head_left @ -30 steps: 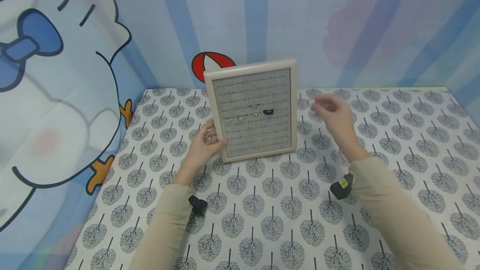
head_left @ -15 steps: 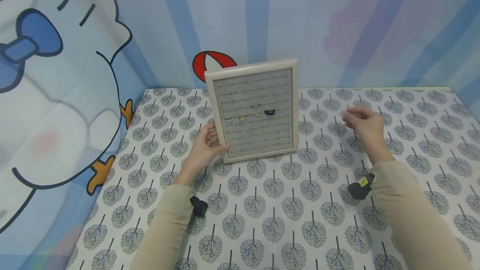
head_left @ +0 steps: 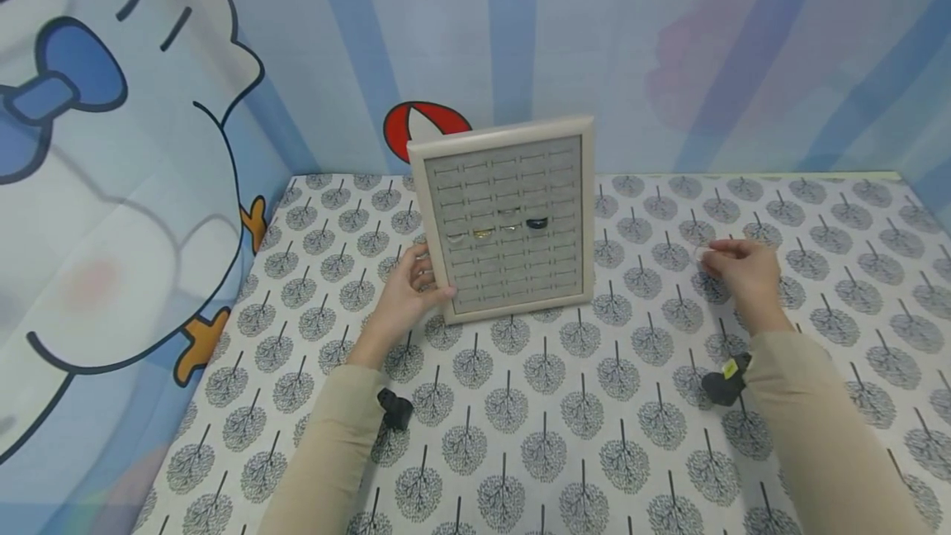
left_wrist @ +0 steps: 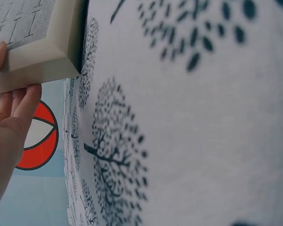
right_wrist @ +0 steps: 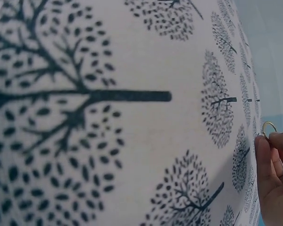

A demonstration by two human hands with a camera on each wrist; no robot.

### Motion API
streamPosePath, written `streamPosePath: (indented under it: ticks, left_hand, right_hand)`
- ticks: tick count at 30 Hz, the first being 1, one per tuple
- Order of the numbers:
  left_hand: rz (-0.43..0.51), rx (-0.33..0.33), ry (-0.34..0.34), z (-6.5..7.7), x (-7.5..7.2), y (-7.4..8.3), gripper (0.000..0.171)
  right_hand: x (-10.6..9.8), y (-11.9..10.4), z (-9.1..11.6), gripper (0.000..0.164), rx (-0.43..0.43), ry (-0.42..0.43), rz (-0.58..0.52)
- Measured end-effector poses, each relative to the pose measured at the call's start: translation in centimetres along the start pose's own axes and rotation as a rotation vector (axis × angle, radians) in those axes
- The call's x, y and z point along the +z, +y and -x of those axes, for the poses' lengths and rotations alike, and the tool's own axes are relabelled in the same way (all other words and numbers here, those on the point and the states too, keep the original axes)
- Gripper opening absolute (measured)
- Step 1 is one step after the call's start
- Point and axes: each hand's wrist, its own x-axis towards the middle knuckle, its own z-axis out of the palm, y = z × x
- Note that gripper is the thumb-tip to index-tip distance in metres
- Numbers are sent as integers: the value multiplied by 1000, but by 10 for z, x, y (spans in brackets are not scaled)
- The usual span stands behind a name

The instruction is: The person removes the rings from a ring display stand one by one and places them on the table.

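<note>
A cream-framed ring display board (head_left: 513,271) with a grey slotted face stands tilted back near the middle of the table. My left hand (head_left: 404,291) grips its lower left edge, thumb on the front and fingers behind; the left wrist view shows this at the frame's corner (left_wrist: 42,66). Several rings sit in the slots, among them a dark blue ring (head_left: 537,224) and a gold one (head_left: 484,233). Off to the right of the board, my right hand (head_left: 746,275) pinches a thin gold ring (right_wrist: 269,126) between thumb and fingertips, above the tablecloth.
A white tablecloth (head_left: 505,428) with a grey tree print covers the table. Behind it hangs a blue striped backdrop (head_left: 624,48), with a large cartoon figure (head_left: 111,213) on the left. Small black cameras (head_left: 724,382) are worn at both wrists.
My right hand has moved away from the board, rightward and toward me, carrying the ring. The left hand and the board have stayed in place.
</note>
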Motion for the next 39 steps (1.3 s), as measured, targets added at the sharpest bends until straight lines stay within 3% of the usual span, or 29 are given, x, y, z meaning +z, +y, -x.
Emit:
streamPosePath:
  ticks: [11, 16, 22, 26, 33, 39]
  left_hand:
    - [1, -17, -6, 1, 0, 2, 78]
    - [0, -21, -11, 0, 1, 2, 79]
    - [-10, -22, -11, 0, 0, 1, 78]
    - [-20, -23, -7, 1, 0, 1, 78]
    - [-19, -8, 4, 2, 1, 1, 77]
    - [-8, -7, 1, 2, 1, 2, 77]
  right_hand:
    - [2, -5, 8, 38, -27, 2, 42]
    - [2, 0, 5, 36, -49, 48, 71]
    - [7, 18, -17, 37, -60, 78, 100]
    - [13, 25, -29, 40, -117, 104, 155]
    - [16, -44, 28, 38, -290, 47, 45]
    - [33, -85, 54, 34, -403, 18, -37]
